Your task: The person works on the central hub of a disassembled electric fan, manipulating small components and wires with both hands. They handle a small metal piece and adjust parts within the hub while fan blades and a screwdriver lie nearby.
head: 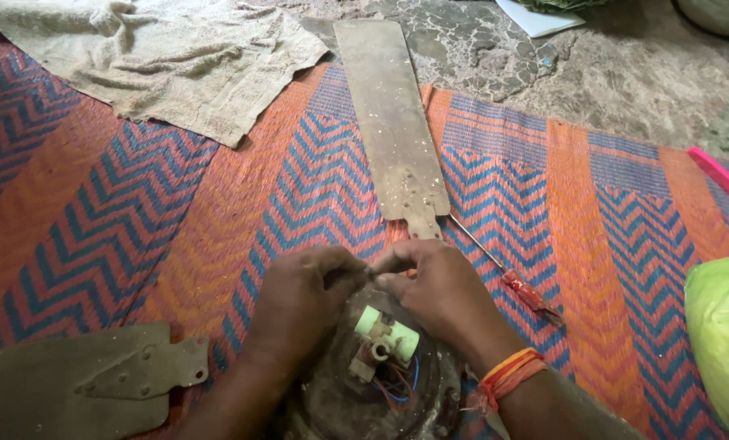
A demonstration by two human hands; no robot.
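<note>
Fingers (356,273) of both hands are pinching something small, too hidden to tell, at the motor's (373,383) far rim on the mat (136,228), below the blade (393,122); steadying wrists against the motor should be helping.

towel (161,61), screwdriver (511,277), pink comb (723,175)

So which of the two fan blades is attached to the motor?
The long blade running away from the hands meets the motor hub; the other blade lies apart at lower left.
</note>
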